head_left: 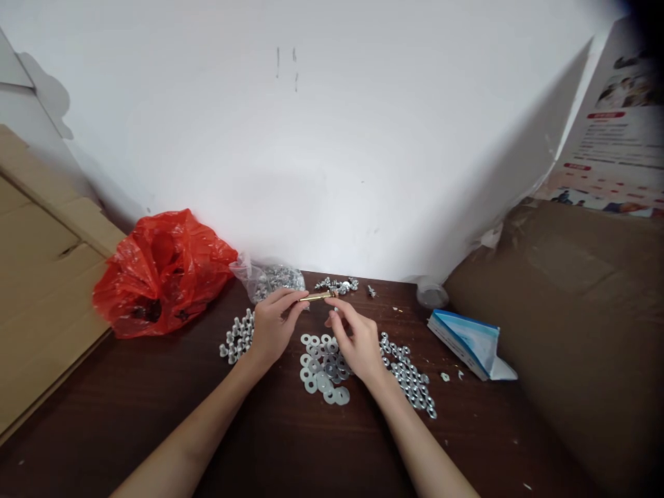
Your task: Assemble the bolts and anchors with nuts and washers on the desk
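Observation:
My left hand (272, 325) pinches a gold-coloured bolt (316, 297), held level over the dark wooden table (155, 422). Just right of it, my right hand (355, 342) has its fingertips pinched together at the bolt's end, on a small part too small to name. Below the hands lies a pile of flat washers (321, 373). A heap of nuts (409, 377) spreads to the right of my right wrist. Silver bolts (236, 335) stand in a group left of my left hand.
A red plastic bag (163, 273) sits at the left by flat cardboard (41, 277). A clear bag of hardware (272, 278) and assembled pieces (337, 283) lie by the white wall. A blue-white box (469, 342) and a brown carton (570, 325) stand right.

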`<state>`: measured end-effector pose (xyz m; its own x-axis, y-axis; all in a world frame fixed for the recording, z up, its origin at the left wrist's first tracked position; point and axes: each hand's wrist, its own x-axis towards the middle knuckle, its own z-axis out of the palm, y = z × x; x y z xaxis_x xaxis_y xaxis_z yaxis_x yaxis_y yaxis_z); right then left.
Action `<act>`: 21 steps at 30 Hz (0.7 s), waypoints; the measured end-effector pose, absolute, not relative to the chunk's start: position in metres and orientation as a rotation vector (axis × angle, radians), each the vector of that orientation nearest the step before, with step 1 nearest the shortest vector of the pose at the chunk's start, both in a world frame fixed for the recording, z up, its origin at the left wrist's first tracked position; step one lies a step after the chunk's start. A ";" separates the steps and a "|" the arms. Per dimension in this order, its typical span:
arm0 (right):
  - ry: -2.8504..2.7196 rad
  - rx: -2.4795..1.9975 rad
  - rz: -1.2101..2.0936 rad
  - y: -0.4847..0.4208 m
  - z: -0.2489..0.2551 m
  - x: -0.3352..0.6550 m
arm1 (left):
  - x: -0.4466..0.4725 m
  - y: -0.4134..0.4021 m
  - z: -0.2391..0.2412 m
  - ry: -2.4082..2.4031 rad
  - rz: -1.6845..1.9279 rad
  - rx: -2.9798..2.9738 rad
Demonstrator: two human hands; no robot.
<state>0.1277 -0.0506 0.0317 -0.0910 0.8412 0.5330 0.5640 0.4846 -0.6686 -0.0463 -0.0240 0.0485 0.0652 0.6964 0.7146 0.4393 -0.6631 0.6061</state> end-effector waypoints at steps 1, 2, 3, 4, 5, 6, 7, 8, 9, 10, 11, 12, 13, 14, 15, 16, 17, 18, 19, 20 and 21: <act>-1.776 -1.189 0.363 -0.051 0.032 0.128 | -0.046 -0.024 0.049 1.153 1.639 2.116; -1.776 -1.187 0.362 -0.051 0.032 0.127 | -0.046 -0.024 0.049 1.151 1.641 2.122; -1.776 -1.185 0.360 -0.051 0.032 0.128 | -0.046 -0.024 0.049 1.149 1.646 2.130; -1.776 -1.183 0.356 -0.050 0.032 0.128 | -0.046 -0.024 0.048 1.148 1.650 2.140; -1.776 -1.181 0.353 -0.050 0.032 0.128 | -0.046 -0.023 0.048 1.147 1.655 2.150; -1.776 -1.180 0.349 -0.050 0.033 0.128 | -0.046 -0.023 0.047 1.145 1.660 2.160; -1.777 -1.176 0.344 -0.050 0.033 0.128 | -0.046 -0.022 0.047 1.142 1.666 2.170; -1.778 -1.170 0.337 -0.050 0.033 0.128 | -0.046 -0.022 0.046 1.137 1.673 2.181; -1.780 -1.161 0.330 -0.050 0.033 0.129 | -0.047 -0.021 0.045 1.130 1.684 2.191; -1.781 -1.151 0.323 -0.049 0.032 0.129 | -0.047 -0.021 0.045 1.121 1.695 2.199; -1.781 -1.143 0.318 -0.049 0.032 0.129 | -0.047 -0.020 0.044 1.114 1.704 2.205; -1.782 -1.137 0.314 -0.049 0.031 0.129 | -0.047 -0.020 0.044 1.108 1.710 2.212; -1.782 -1.135 0.312 -0.048 0.031 0.130 | -0.047 -0.020 0.044 1.105 1.713 2.217; -1.781 -1.134 0.311 -0.048 0.031 0.130 | -0.047 -0.020 0.044 1.106 1.713 2.223; -1.781 -1.134 0.310 -0.048 0.030 0.130 | -0.047 -0.020 0.044 1.109 1.711 2.228; -1.780 -1.133 0.310 -0.048 0.030 0.130 | -0.047 -0.020 0.045 1.112 1.710 2.235; -1.776 -1.131 0.313 -0.048 0.030 0.129 | -0.047 -0.020 0.045 1.114 1.711 2.242; -1.766 -1.129 0.320 -0.048 0.031 0.129 | -0.047 -0.021 0.045 1.113 1.713 2.248; -1.747 -1.128 0.333 -0.049 0.031 0.129 | -0.047 -0.021 0.045 1.107 1.716 2.254; -1.717 -1.127 0.353 -0.049 0.031 0.129 | -0.047 -0.021 0.045 1.099 1.722 2.260; -1.677 -1.128 0.381 -0.049 0.031 0.128 | -0.047 -0.021 0.045 1.089 1.729 2.266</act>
<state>0.1284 -0.0490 0.0310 -0.0262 0.8198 0.5720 0.4921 0.5087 -0.7065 -0.0466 -0.0210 0.0454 0.1050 0.5797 0.8080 0.4778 -0.7420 0.4702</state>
